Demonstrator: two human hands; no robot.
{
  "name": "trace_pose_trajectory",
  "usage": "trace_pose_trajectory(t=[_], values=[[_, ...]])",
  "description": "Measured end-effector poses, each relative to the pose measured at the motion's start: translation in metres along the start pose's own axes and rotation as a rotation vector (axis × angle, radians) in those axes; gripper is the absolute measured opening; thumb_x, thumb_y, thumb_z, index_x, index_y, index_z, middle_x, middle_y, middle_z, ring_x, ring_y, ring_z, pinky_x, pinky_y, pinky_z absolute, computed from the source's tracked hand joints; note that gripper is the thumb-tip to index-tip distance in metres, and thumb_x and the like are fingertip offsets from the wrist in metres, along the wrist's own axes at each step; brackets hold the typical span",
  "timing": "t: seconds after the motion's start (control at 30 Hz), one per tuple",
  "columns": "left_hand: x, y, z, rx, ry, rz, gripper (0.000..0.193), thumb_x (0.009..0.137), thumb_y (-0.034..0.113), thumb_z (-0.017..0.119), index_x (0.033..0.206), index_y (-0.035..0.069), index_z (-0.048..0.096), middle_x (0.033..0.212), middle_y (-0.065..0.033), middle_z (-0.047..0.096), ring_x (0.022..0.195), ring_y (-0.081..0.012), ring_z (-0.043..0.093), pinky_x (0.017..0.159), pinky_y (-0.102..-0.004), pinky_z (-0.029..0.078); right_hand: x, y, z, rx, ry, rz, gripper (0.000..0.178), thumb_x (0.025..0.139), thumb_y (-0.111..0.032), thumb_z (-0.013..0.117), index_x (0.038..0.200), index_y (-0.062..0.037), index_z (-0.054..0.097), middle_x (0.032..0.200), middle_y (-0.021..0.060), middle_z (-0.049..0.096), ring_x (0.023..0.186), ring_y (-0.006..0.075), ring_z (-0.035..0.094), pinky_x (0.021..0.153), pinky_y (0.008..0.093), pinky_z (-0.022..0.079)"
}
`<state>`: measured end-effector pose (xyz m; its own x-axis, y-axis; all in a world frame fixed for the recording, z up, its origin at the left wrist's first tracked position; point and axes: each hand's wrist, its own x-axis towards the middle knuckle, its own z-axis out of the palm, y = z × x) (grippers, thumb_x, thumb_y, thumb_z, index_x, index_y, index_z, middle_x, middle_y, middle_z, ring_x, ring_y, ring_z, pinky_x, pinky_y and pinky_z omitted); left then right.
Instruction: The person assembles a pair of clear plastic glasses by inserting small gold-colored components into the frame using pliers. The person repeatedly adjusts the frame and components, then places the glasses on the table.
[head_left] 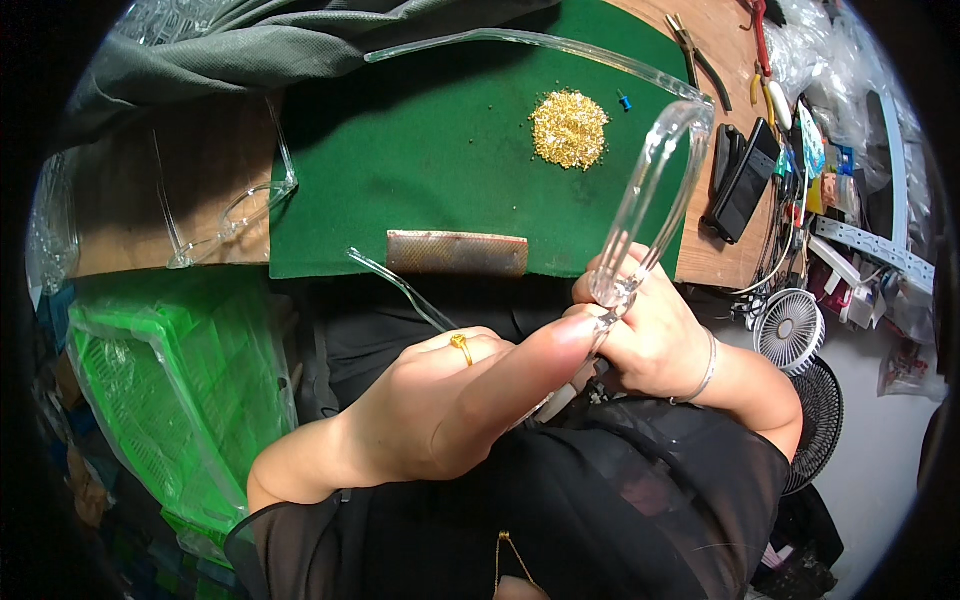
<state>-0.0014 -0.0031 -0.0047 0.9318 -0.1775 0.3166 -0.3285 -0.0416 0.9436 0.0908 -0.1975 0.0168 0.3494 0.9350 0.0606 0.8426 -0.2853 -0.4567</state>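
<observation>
Fingers curled closed, your left hand (440, 400) and right hand (655, 340) both grip a clear plastic eyeglass frame (630, 215), its elongated rim slanting ahead of the nearer right hand.

The mat (400, 150) is matt green cloth. On it, the heap (568, 130) glitters like metal; at its near edge, the strip (457, 254) looks rough. Over its right side, the frame (630, 210) is glossy clear plastic. Left of it, the desk (110, 220) is smooth wood.
</observation>
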Motion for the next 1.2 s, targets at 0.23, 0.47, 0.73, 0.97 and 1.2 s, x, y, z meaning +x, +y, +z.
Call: trace_pose_trajectory(t=[0.23, 0.47, 0.73, 0.97, 1.2], values=[[-0.006, -0.005, 0.005, -0.086, -0.021, 0.019, 0.046, 0.081, -0.007, 0.052, 0.127, -0.005, 0.046, 0.101, -0.0139, 0.063, 0.076, -0.0206, 0.061, 0.066, -0.0281, 0.048, -0.003, 0.001, 0.006, 0.014, -0.040, 0.013, 0.017, 0.064, -0.010, 0.059, 0.080, -0.0068, 0.055, 0.080, 0.0056, 0.052, 0.078, 0.0232, 0.051, 0.069, 0.0348, 0.038], [-0.007, -0.010, 0.003, -0.146, -0.084, -0.016, 0.046, 0.079, -0.006, 0.053, 0.125, -0.003, 0.049, 0.085, -0.0069, 0.062, 0.066, -0.0179, 0.059, 0.062, -0.0272, 0.046, -0.004, -0.006, 0.003, 0.003, -0.080, 0.071, 0.019, 0.062, -0.008, 0.061, 0.081, -0.0068, 0.056, 0.083, 0.0053, 0.055, 0.081, 0.0220, 0.054, 0.068, 0.0331, 0.039], [0.001, -0.005, 0.001, 0.062, -0.065, 0.007, 0.069, 0.075, -0.008, 0.068, 0.128, -0.002, 0.024, 0.111, -0.0272, 0.059, 0.103, -0.0309, 0.061, 0.089, -0.0374, 0.049, -0.001, 0.002, 0.001, 0.091, 0.019, 0.026, 0.030, 0.067, -0.009, 0.064, 0.095, -0.0049, 0.056, 0.091, 0.0088, 0.053, 0.089, 0.0267, 0.053, 0.088, 0.0496, 0.042], [0.000, -0.004, 0.002, 0.142, -0.074, -0.016, 0.082, 0.074, -0.009, 0.069, 0.133, 0.002, 0.012, 0.118, -0.0306, 0.053, 0.105, -0.0319, 0.060, 0.084, -0.0358, 0.051, -0.001, 0.008, 0.007, 0.084, 0.046, -0.007, 0.030, 0.064, -0.008, 0.064, 0.093, -0.0056, 0.056, 0.086, 0.0078, 0.052, 0.084, 0.0258, 0.053, 0.082, 0.0432, 0.043], [-0.006, -0.015, 0.011, -0.033, 0.133, -0.071, 0.074, 0.073, -0.007, 0.070, 0.132, -0.003, 0.025, 0.121, -0.0221, 0.054, 0.098, -0.0268, 0.064, 0.077, -0.0290, 0.055, -0.001, 0.008, 0.005, 0.201, -0.104, 0.085, 0.032, 0.064, -0.012, 0.068, 0.094, -0.0058, 0.055, 0.084, 0.0083, 0.051, 0.080, 0.0259, 0.053, 0.071, 0.0348, 0.041]])
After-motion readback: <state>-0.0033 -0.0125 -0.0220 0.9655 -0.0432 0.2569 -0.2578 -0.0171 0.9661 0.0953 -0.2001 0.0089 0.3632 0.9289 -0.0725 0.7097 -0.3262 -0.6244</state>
